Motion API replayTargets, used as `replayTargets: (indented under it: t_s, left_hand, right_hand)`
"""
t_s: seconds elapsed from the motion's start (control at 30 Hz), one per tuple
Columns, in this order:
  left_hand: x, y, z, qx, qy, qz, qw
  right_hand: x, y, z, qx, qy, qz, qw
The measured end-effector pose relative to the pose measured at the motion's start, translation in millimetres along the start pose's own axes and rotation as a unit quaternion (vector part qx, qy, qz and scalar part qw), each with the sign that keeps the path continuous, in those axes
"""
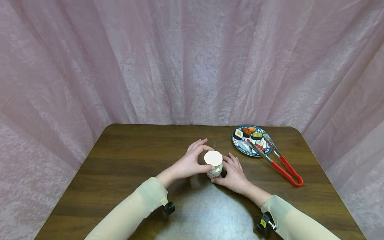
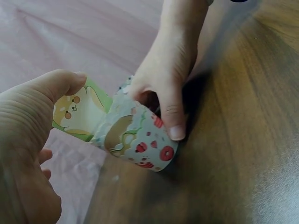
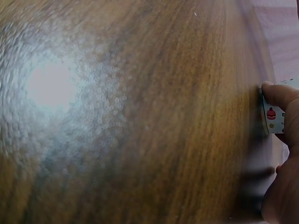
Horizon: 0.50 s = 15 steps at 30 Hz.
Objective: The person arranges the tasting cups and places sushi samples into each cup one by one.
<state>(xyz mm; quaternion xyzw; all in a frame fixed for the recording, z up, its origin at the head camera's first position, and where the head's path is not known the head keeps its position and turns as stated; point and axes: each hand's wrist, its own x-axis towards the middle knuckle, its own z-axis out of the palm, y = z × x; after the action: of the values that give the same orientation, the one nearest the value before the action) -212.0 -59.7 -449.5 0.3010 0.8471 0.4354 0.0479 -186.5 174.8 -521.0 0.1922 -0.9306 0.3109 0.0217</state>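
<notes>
My left hand [image 1: 192, 162] pinches a green paper baking cup [image 2: 77, 112] with a cartoon animal print, thumb on its near side. This cup stands above a white paper baking cup [image 2: 152, 144] printed with donuts and cupcakes. Several scalloped rims show where the two meet, so more cups seem nested there; how deep the green one sits is hidden. My right hand [image 1: 232, 176] grips the white cup low down against the wooden table, thumb in front. In the right wrist view only a sliver of the printed cup [image 3: 273, 114] shows beside my thumb.
At the back right of the table [image 1: 144, 140] lies a blue-rimmed plate [image 1: 238, 144] with several sushi-like pieces. Tongs with red handles [image 1: 283, 170] rest across it, their handle end on the wood. A pink curtain [image 1: 192, 63] hangs behind the table.
</notes>
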Motion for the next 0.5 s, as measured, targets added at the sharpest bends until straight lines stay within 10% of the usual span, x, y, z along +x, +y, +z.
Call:
replayTargets:
  t_s: [0.5]
  left_hand:
    - [-6.3,-5.1,-28.1,-0.001,0.024,-0.017,0.9996]
  right_hand:
    - [-0.3,-1.3,-0.1,0.006,-0.004,0.009,1.0]
